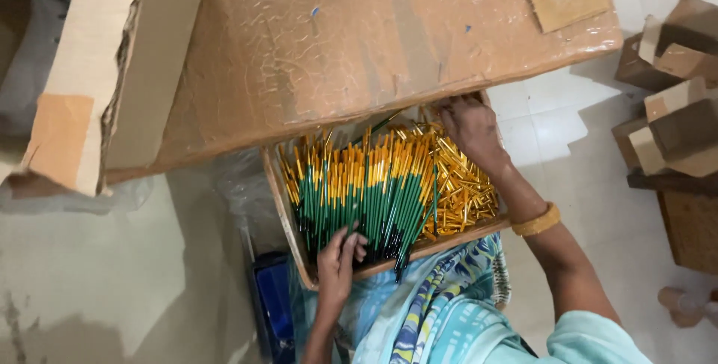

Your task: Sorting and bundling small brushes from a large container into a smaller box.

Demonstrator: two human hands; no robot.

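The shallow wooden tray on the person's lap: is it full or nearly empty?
Full. Green-and-yellow sticks and gold metal tubes cover the wooden tray from edge to edge.

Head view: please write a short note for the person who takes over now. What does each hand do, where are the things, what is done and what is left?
Left hand: fingers spread on the lower ends of the green-and-yellow sticks, grasp not clear.
Right hand: reaches into the far corner of the wooden tray, over the loose gold metal caps; its fingertips are hidden under the cardboard box flap.
Things: sticks bundled on the tray's left, caps heaped on its right; the tray rests on the lap.
Done: many sticks already carry a gold tip.
Left: a large heap of caps is still loose.
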